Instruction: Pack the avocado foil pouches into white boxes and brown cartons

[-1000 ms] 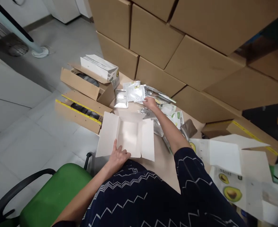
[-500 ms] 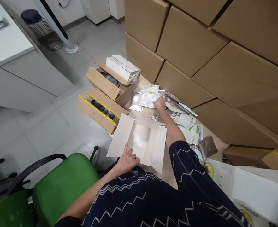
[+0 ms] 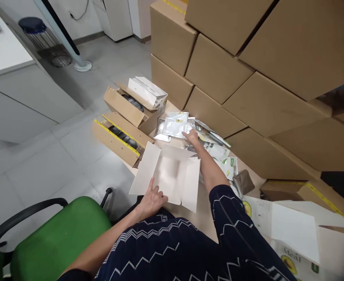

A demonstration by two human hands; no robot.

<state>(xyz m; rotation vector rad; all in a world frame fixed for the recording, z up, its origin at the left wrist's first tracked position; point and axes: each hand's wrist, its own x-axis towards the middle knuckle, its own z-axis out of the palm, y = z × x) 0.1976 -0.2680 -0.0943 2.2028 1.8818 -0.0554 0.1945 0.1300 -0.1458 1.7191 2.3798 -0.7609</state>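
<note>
L hand (image 3: 151,201) on white box (image 3: 168,168), R hand (image 3: 191,137) apart at top pouch (image 3: 176,125), both grips unclear, pouch now further over lower pouch (image 3: 159,131), prob. neater.

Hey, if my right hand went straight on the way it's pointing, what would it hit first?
Most likely the silver packet just past the fingertips of your right hand; they may already touch its edge, as depth is unclear there.
</note>
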